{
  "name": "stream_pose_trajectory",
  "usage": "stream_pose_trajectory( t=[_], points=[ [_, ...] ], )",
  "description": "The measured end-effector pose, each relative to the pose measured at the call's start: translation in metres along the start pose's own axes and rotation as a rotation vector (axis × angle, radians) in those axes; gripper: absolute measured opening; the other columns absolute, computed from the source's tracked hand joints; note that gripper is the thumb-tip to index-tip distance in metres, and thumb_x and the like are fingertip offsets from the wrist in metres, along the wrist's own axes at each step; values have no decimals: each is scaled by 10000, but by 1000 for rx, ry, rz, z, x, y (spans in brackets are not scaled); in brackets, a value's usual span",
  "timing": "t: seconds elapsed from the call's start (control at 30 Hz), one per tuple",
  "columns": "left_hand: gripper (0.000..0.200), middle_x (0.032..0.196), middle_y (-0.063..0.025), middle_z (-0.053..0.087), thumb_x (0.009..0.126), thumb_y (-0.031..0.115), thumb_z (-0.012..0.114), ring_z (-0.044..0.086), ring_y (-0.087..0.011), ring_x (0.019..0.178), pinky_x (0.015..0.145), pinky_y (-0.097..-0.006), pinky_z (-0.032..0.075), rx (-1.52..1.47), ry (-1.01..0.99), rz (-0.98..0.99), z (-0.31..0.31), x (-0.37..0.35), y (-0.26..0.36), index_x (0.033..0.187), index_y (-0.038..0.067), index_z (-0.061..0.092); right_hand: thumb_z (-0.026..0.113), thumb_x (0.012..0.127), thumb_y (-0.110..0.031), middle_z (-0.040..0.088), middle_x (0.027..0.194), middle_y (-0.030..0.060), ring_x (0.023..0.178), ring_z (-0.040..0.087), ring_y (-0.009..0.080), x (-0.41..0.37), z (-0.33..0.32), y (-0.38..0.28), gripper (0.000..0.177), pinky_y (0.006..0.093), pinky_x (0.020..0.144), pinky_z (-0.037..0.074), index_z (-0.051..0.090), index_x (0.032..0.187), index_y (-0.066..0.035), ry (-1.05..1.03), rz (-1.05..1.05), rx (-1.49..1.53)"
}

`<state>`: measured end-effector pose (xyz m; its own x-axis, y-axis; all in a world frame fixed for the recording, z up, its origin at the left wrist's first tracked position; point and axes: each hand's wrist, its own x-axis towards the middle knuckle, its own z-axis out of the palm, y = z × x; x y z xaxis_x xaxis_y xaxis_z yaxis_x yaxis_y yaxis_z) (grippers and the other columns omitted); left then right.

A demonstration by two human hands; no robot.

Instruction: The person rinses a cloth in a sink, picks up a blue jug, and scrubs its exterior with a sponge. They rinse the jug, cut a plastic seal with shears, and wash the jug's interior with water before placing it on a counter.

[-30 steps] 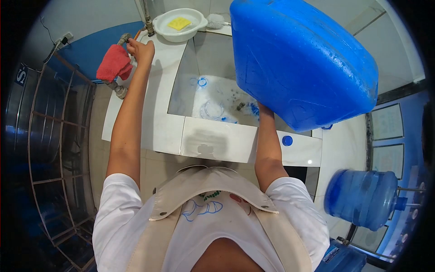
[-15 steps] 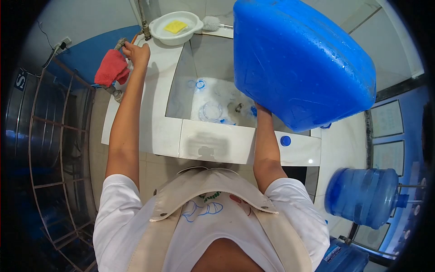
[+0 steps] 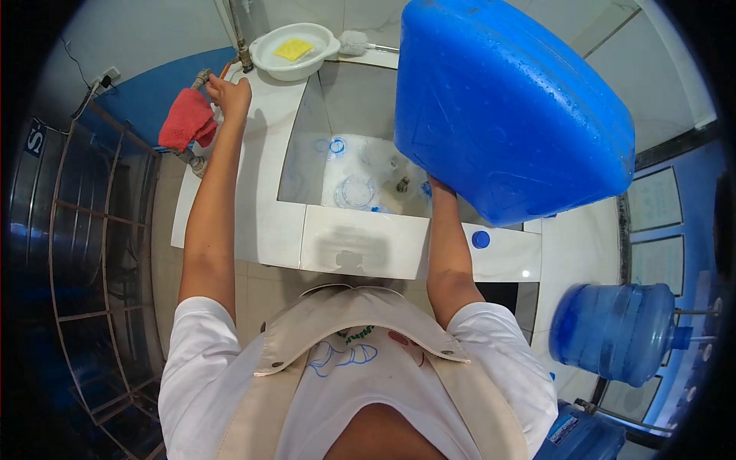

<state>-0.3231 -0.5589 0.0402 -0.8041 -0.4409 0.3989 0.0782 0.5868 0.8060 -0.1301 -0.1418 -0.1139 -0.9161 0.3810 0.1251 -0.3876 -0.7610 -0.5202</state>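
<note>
My left hand (image 3: pixel 230 98) is at a metal pipe fitting (image 3: pixel 202 79) at the counter's left edge. Its fingers are curled in beside the fitting, and what they grip is not clear. A red cloth (image 3: pixel 186 120) is wrapped around the pipe just below. On the right, a large wet blue jerrycan (image 3: pixel 514 115) is tilted over the sink. My right hand (image 3: pixel 440 188) is at its lower left edge, with the fingers hidden beneath it. Near that hand, the sink (image 3: pixel 303 165) holds foamy water and round clear and blue pieces.
A white basin (image 3: pixel 288 70) with a yellow sponge (image 3: pixel 294 49) stands at the back, beside a brush (image 3: pixel 355 43). One blue cap (image 3: pixel 481 239) lies on the front ledge. Blue water bottles (image 3: pixel 613 333) are at right; a metal rack (image 3: pixel 103 218) stands left.
Both hands and the jerrycan stay almost in place, with only a slight shift of the view. In the sink, the foam and blue pieces near the front edge look slightly different.
</note>
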Motion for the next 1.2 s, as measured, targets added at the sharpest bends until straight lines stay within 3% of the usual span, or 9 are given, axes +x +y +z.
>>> stream_pose_trajectory(
  t=[0.33,0.43,0.53,0.63,0.7,0.77,0.93,1.1,1.2],
  points=[
    [730,1319,-351,191,711,115,510,228,-454,1235,1034,-449,219,84,-98,190,-9,-39,-10,1303,-115,151,319,936,-360,401,1310,117,1186,373,277,-1,31,-8,461,398,1018,292,381,1267,-45,19,-54,29],
    [760,1335,-379,152,732,148,533,225,-445,1259,1038,-447,217,117,-353,167,-10,-75,-22,1316,-119,126,320,937,-353,427,1284,109,1165,395,272,2,41,-17,450,399,1006,311,388,1258,-45,481,284,105],
    [825,1379,-346,100,797,338,529,192,-419,1291,1060,-429,165,224,-424,226,-1,-66,-34,1348,-88,87,319,939,-338,440,1264,100,1157,401,260,2,24,-8,436,385,994,328,388,1255,-46,-45,-2,251],
    [893,1444,-182,104,811,645,298,129,-321,1331,1075,-426,92,-201,-562,-180,-24,-17,29,1389,13,43,334,932,-351,463,1231,93,1117,434,243,3,52,-40,428,368,972,352,407,1234,-56,-72,-35,-79],
    [908,1468,-99,100,792,727,180,108,-284,1339,1072,-460,73,-469,-630,-268,-34,-3,68,1408,78,29,446,853,-456,398,1309,134,1200,360,276,7,67,-67,594,409,1026,265,380,1281,-49,-174,-231,-1375],
    [812,1458,-118,73,881,608,214,144,-216,1326,1079,-342,66,-1362,-616,-198,-21,-2,100,1389,1,32,456,849,-454,411,1293,138,1189,372,275,12,66,-55,592,412,1016,278,389,1273,-46,-122,-249,-1355],
    [737,1454,-94,89,896,586,161,133,-201,1320,1083,-352,45,-1258,-631,-142,110,-77,79,1395,55,56,492,834,-450,463,1229,154,1146,418,273,10,62,-26,582,425,976,329,427,1240,-37,64,-288,-1215],
    [669,1465,-103,53,920,528,194,120,-215,1329,1088,-377,69,-1485,-737,-285,103,-65,87,1397,73,78,439,899,-341,511,1158,141,1031,515,252,-26,92,-111,482,399,872,429,397,1256,-20,-70,169,-423],
    [649,1425,-106,198,904,534,289,219,-221,1294,1068,-398,151,-715,80,724,197,-119,95,1351,70,209,447,893,-327,511,1165,144,1031,518,256,-20,84,-78,464,396,867,433,415,1244,-25,3,50,-314]
  ],
)
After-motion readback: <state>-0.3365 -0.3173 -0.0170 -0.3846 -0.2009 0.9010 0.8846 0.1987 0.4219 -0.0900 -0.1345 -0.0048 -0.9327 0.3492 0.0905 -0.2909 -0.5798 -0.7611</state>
